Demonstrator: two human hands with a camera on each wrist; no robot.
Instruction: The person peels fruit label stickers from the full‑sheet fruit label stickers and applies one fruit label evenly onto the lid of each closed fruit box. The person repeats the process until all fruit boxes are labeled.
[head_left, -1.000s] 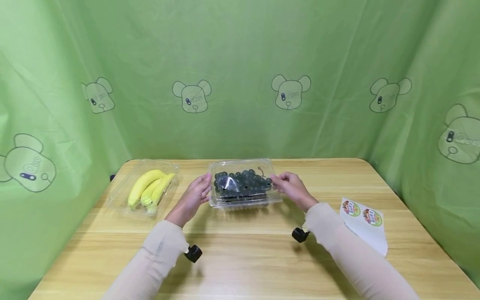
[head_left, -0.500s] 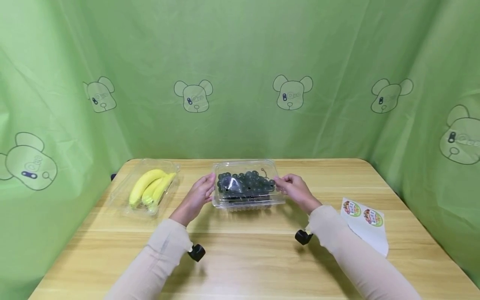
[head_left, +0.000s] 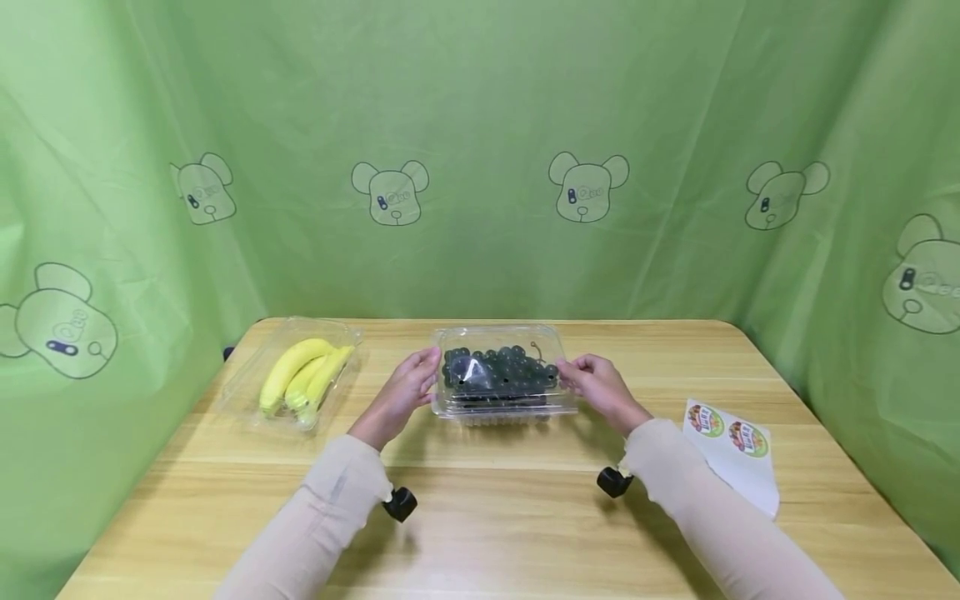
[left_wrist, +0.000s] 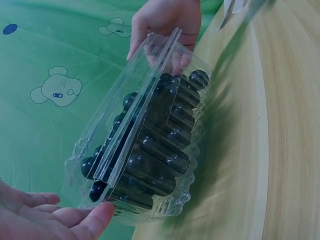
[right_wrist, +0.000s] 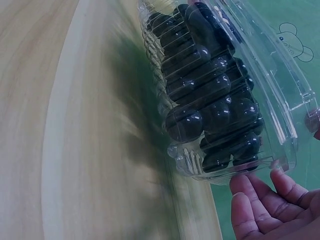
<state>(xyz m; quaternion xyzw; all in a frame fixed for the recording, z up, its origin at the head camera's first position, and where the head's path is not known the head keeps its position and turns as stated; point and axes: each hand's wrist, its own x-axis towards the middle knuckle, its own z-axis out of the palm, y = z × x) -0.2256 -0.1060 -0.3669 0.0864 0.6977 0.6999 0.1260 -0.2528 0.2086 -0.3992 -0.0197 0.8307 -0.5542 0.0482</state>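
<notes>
A clear plastic clamshell box (head_left: 498, 325) with its lid down holds a bunch of dark grapes (head_left: 498, 371). My left hand (head_left: 405, 387) grips the box's left end, thumb toward the lid and fingers below. At the other end my right hand (head_left: 600, 390) pinches the edge between thumb and fingers. In the left wrist view the ribbed side of the box (left_wrist: 165, 130) is toward the camera, with a shadow on the wood below it. The right wrist view shows fingertips (right_wrist: 245, 190) under the box's end.
To the left, another clear clamshell box (head_left: 240, 392) with yellow bananas (head_left: 296, 375) lies on the wooden table (head_left: 495, 525). A white sheet with round fruit stickers (head_left: 731, 458) lies beside my right forearm. Green curtains (head_left: 480, 250) stand behind and on both sides.
Both hands have shifted the grape box a little to the right, keeping their hold on its ends. The head view has turned slightly. The banana box and sticker sheet stay put.
</notes>
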